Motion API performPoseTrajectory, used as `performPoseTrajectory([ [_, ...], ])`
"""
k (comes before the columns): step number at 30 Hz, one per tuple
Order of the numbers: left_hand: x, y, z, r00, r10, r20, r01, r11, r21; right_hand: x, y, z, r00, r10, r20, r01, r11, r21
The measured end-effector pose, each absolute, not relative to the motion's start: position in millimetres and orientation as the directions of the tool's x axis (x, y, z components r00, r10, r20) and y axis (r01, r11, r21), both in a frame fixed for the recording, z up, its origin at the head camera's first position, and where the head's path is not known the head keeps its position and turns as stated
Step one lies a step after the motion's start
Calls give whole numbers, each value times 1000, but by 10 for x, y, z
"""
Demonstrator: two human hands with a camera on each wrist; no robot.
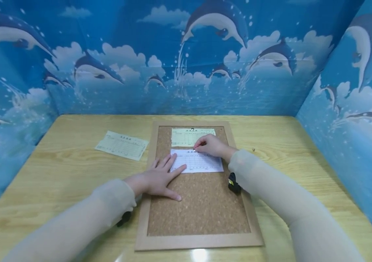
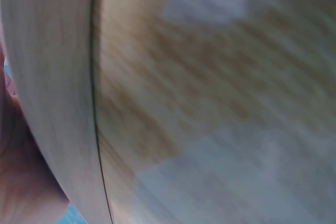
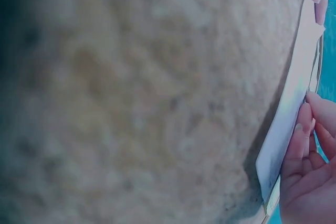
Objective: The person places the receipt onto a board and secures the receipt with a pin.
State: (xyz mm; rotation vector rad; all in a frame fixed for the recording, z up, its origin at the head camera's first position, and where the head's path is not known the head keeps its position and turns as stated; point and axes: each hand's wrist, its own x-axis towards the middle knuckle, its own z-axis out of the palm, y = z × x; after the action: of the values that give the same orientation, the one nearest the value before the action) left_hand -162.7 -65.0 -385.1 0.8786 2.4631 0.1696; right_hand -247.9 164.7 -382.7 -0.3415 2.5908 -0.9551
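1. The corkboard (image 1: 202, 207) is tan-brown, finely speckled; its frame (image 1: 199, 242) is a plainer, lighter brown.
2. The lower form (image 1: 205, 164) is white with a faint violet-blue cast, printed with a dark ruled grid.
3. The upper form (image 1: 181, 137) is pale yellow-green, with dark printed heading and lines.
4. The loose form (image 1: 121, 146) is the same pale green, its print fainter.
5. The desk (image 1: 74, 167) is yellowish, with streaky wood grain.
6. The sleeves (image 1: 271, 193) are plain cream.
7. The backdrop (image 1: 172, 100) is blue, patterned with blue-and-white dolphins (image 1: 216, 18) and white clouds (image 1: 163, 16).
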Motion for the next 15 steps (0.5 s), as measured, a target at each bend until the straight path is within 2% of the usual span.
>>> performPoseTrajectory([
  [8,-1637,-649,-3877,-648,627,-432,561,777,284,-2496,1651,-3877,-902,-331,-277,-75,753,-654],
  [15,-1639,-668,-3880,-661,614,-433,551,788,275,-2523,1620,-3857,-899,-350,-262,-105,755,-648],
])
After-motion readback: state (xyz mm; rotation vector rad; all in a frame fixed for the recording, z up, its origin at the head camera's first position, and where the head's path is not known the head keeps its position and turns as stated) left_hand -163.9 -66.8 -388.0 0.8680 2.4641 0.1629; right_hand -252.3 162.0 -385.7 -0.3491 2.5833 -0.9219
